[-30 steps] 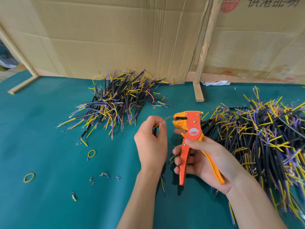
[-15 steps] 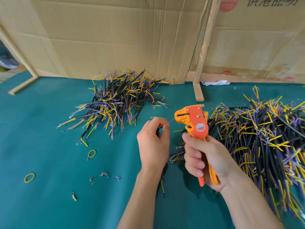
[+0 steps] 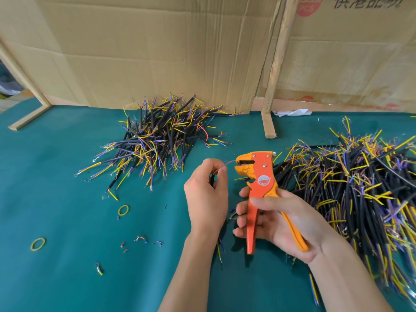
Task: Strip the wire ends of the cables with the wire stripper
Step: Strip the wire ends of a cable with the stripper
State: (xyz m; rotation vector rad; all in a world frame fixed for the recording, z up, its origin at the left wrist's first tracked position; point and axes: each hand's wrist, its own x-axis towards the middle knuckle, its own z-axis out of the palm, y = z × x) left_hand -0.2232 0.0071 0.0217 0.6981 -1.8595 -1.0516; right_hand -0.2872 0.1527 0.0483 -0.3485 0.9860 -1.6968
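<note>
Pinching a cable (image 3: 212,179), mostly hidden, left hand (image 3: 208,194); right hand (image 3: 283,221) grips wire stripper (image 3: 258,176).

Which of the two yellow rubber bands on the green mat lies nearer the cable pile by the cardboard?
The upper rubber band, just below that pile; the other rubber band lies far left, nearer the camera.

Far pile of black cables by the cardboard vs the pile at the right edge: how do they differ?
The far pile of black cables is smaller and compact, lying whole in view against the brown cardboard wall; the right pile of black cables is larger, sprawling and runs off the frame edge. The far pile sits beyond both hands; the right pile lies just behind the orange wire stripper. Both are black-sheathed with yellow and blue-purple wire ends, on the green mat.
</note>
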